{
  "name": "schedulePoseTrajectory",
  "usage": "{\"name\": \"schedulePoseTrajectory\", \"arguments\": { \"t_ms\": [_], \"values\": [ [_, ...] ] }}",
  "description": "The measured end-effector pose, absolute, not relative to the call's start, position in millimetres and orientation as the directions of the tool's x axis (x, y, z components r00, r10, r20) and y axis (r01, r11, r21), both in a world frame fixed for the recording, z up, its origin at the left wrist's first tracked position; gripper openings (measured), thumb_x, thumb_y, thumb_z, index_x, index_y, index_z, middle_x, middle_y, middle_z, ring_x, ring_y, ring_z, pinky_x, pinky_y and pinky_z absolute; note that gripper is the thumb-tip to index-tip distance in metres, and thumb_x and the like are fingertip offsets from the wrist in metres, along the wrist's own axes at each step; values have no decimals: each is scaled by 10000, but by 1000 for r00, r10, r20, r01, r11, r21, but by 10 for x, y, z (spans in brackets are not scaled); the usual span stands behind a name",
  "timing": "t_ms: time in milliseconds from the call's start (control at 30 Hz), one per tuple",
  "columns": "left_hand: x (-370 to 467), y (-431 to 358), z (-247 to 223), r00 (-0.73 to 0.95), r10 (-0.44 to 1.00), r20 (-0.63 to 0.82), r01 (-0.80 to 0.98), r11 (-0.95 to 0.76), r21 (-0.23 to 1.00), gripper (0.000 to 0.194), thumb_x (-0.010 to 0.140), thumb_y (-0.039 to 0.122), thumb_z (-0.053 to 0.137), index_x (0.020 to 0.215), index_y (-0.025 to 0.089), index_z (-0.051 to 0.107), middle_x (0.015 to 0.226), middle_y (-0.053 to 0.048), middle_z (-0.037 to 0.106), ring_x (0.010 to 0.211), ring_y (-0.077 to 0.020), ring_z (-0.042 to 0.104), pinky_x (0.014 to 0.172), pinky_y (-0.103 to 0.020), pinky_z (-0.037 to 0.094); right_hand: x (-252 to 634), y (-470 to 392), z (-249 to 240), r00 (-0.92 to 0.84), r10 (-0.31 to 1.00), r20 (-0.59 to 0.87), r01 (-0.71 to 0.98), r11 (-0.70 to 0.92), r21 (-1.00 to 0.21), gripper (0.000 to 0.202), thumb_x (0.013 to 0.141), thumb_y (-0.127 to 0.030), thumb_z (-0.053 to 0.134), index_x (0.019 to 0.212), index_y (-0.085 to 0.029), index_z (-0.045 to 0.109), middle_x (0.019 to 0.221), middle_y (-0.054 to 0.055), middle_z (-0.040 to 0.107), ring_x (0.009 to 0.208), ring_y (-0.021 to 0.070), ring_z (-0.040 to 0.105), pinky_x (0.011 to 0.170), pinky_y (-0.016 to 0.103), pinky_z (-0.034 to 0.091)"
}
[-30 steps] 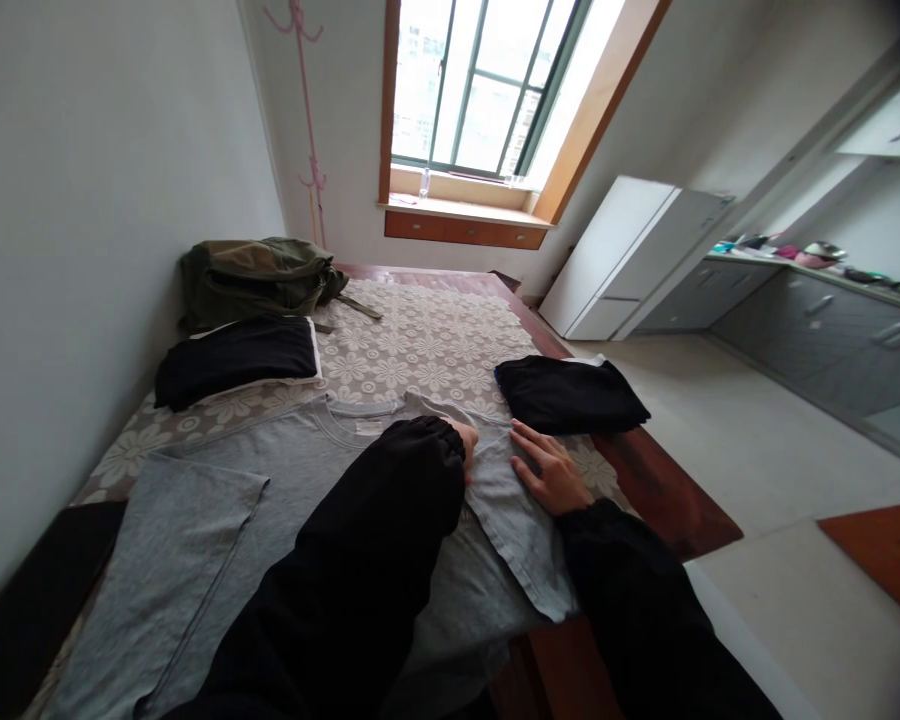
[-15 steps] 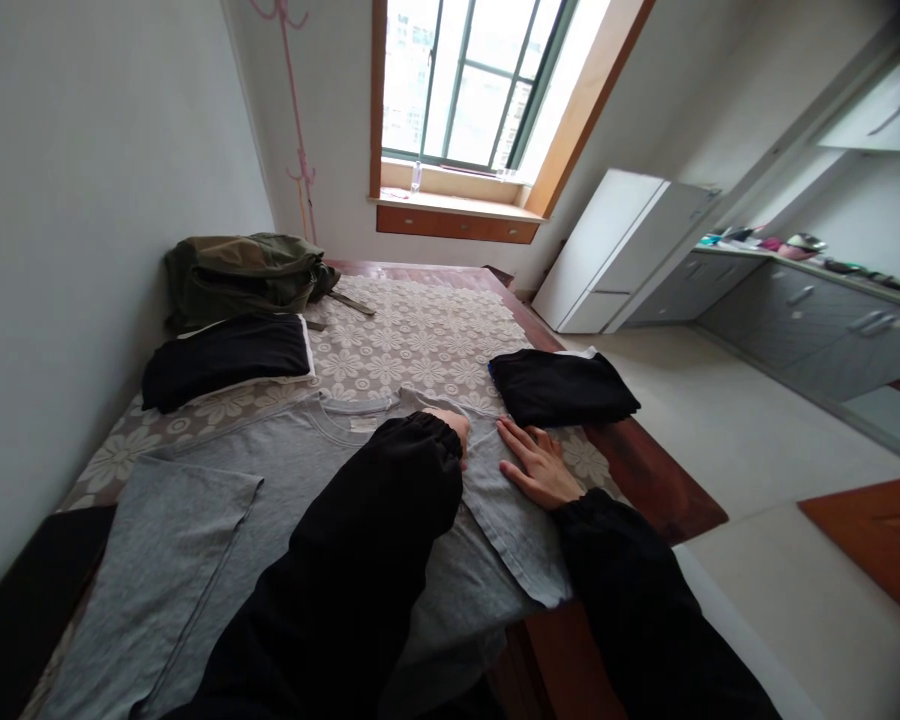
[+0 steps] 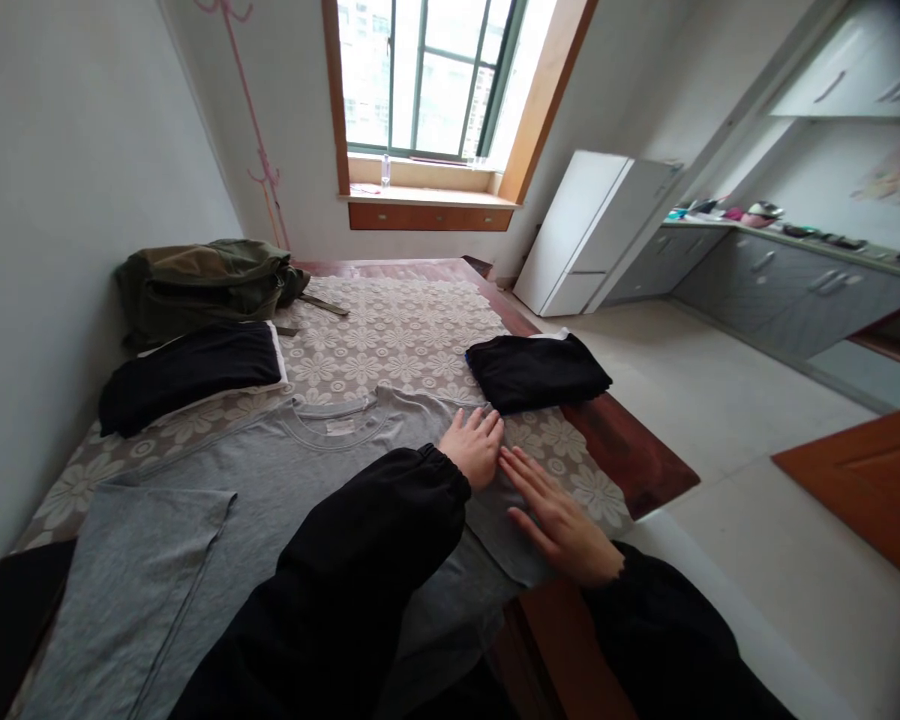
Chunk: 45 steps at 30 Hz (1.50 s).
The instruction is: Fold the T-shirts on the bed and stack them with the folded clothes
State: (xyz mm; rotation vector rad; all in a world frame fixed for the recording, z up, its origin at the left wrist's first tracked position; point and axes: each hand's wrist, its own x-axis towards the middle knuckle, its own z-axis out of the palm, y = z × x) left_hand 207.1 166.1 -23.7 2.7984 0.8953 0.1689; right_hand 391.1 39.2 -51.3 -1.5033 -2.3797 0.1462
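Note:
A grey T-shirt (image 3: pixel 262 480) lies spread over the near part of the table, its collar toward the far side and its left sleeve flat. My left hand (image 3: pixel 475 446) rests with fingers extended on the shirt's right shoulder. Close beside it, my right hand (image 3: pixel 566 522) is held flat over the right sleeve, fingers straight and thumb apart. Neither hand grips anything. Part of the right sleeve and the shirt's middle are hidden under my hands and black left sleeve. Just beyond my fingertips sits a folded black garment (image 3: pixel 538 371).
A patterned tablecloth (image 3: pixel 382 330) covers the wooden table (image 3: pixel 645 460). At the far left lie another folded black garment (image 3: pixel 195 375) and a green backpack (image 3: pixel 210 290) against the wall. A white fridge (image 3: pixel 596 235) stands beyond, with grey kitchen cabinets (image 3: pixel 765 280) to the right.
My left hand has uncurled and turned flat on the shirt's right shoulder. My right hand has shifted toward me and to the right. The camera view has swung slightly right.

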Motion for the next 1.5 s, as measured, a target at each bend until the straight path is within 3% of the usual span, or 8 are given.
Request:
{"name": "schedulePoseTrajectory", "arguments": {
  "t_ms": [167,400,600,767,900,1067,1300,1500],
  "values": [
    [2090,1672,-575,794,595,122,565,-798,211,627,1041,380,306,1625,154,331,1735,-92,257,1594,-345,208,1276,-584,199,3731,289,-759,-364,899,243,919,389,-65,797,1081,-401,397,1684,-155,-62,1737,151,184,1571,297,291,1270,502,315],
    [2079,1641,-590,792,591,155,567,-805,173,629,1053,388,252,1629,143,314,1749,-55,216,1608,-297,175,1302,-531,164,3787,329,-907,-370,883,289,919,393,-24,796,1081,-440,373,1685,-144,-52,1729,157,215,1569,299,296,1270,501,307],
    [1813,1383,-429,695,719,-4,684,-660,311,667,1045,382,277,1629,60,268,1735,-136,224,1610,-286,177,1307,-521,134,3934,472,-861,-417,894,162,899,432,-70,736,1049,-559,371,1630,-108,340,1665,176,376,1539,314,363,1245,512,353],
    [866,1086,-212,650,747,-139,743,-586,325,614,1037,449,326,1590,195,406,1660,-92,421,1554,-226,347,1282,-448,245,3916,837,-649,-475,873,113,873,483,-63,660,1037,-579,350,1421,-119,626,1483,194,610,1420,315,537,1255,517,329],
    [-282,1024,-45,258,952,-164,955,-226,191,597,1024,535,358,1562,300,463,1696,-14,360,1591,-208,254,1284,-389,222,3679,1267,-679,-425,892,151,895,440,-79,747,992,-613,392,1479,-74,562,1588,211,489,1514,347,403,1274,505,293],
    [-1206,953,-123,-154,983,-102,985,160,58,752,1019,507,301,1611,45,317,1695,-272,230,1585,-420,204,1226,-657,230,3437,1612,-926,-260,953,154,956,277,-100,837,996,-561,310,1560,51,397,1650,246,368,1577,363,254,1295,516,223],
    [-1300,783,-409,-114,992,49,989,109,95,723,1001,516,388,1597,107,374,1698,-210,292,1586,-404,214,1234,-663,207,3443,1593,-1077,-271,932,240,951,297,-82,797,1031,-520,253,1612,22,317,1694,202,291,1588,342,226,1302,502,210],
    [-1319,802,-328,15,988,155,941,-67,332,420,961,357,461,1272,178,679,1487,-148,617,1467,-342,461,1257,-564,260,3452,1625,-1103,-245,934,262,956,277,-94,780,1022,-538,291,1622,-42,337,1684,165,344,1583,321,251,1306,478,202]
  ]
}}
